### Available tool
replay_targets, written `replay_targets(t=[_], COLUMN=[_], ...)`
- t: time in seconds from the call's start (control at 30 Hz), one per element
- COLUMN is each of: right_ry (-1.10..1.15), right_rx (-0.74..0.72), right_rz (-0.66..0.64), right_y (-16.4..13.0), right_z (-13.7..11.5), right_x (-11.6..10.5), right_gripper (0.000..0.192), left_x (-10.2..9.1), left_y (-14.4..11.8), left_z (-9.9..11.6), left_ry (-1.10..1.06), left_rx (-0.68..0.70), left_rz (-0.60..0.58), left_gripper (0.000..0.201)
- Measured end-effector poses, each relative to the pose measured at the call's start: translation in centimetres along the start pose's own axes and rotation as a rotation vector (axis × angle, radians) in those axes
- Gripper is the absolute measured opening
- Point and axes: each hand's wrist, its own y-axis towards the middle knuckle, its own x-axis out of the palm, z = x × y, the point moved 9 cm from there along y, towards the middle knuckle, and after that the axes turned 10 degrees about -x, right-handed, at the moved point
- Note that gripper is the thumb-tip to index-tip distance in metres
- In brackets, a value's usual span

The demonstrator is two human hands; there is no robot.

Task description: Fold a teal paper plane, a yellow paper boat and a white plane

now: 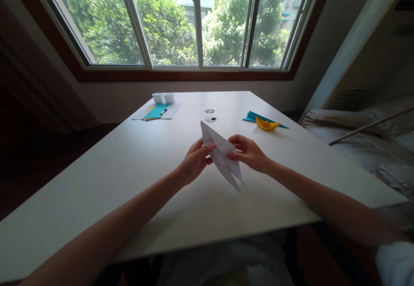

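A folded sheet of white paper (221,147), long and pointed at its far end, is held up over the table between both hands. My left hand (196,160) pinches its left side, thumb on top and fingers underneath. On the opposite side my right hand (247,152) grips the right edge between thumb and fingers. The near end of the paper splits into two pointed tips that hang toward me. Part of the underside is hidden by the fingers.
The white table (145,161) reaches toward the window. An orange paper boat (268,124) and a blue folded paper (254,116) lie at right. Two round printed pieces (211,119) lie ahead. Coloured sheets (157,111), a pen (165,109) and white containers (158,98) stand back left.
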Motion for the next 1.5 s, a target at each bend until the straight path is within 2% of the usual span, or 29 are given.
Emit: replay_targets(t=[0.1,0.27,0.4,0.5,0.73,0.83,1.0,1.17,1.27,1.33,1.5], right_ry=[0.052,0.125,0.136,0.082,-0.131,-0.228,-0.306,-0.353,-0.383,-0.407,-0.499], right_rx=[0.035,0.053,0.040,0.012,-0.121,-0.173,-0.179,-0.184,-0.196,-0.220,-0.341], right_rz=[0.056,0.117,0.111,0.116,0.118,0.118,0.150,0.152,0.195,0.219,0.157], right_y=[-0.1,-0.4,-0.3,-0.2,-0.6,-0.8,-1.1,-1.1,-1.2,-1.2,-1.3], right_z=[0.2,0.4,0.4,0.1,-1.7,-2.2,-2.1,-2.0,-2.3,-2.7,-4.1], right_x=[-0.5,-1.2,-1.2,-1.4,-1.5,-1.5,-2.0,-2.1,-2.5,-2.6,-1.7], right_gripper=[0.032,0.027,0.028,0.029,0.023,0.021,0.020,0.018,0.020,0.020,0.005], left_x=[0.3,0.9,0.8,0.8,0.3,0.2,0.5,-0.1,-0.1,0.3,1.3], left_y=[0.0,-0.3,-0.4,-0.3,0.1,0.1,0.1,0.3,0.3,0.2,-0.4], left_z=[-0.5,-0.1,0.4,0.5,0.0,-0.4,-1.1,-1.4,-1.4,-1.4,-2.1], left_ry=[0.002,0.110,0.240,0.326,0.295,0.291,0.261,0.288,0.299,0.276,0.209], left_rx=[-0.041,0.032,0.106,0.118,0.055,-0.010,-0.109,-0.155,-0.166,-0.170,-0.234], left_rz=[-0.049,-0.138,-0.126,-0.103,-0.037,-0.051,-0.111,-0.056,-0.039,-0.070,-0.160], left_gripper=[0.027,0.040,0.046,0.040,0.027,0.023,0.027,0.016,0.026,0.033,0.041])
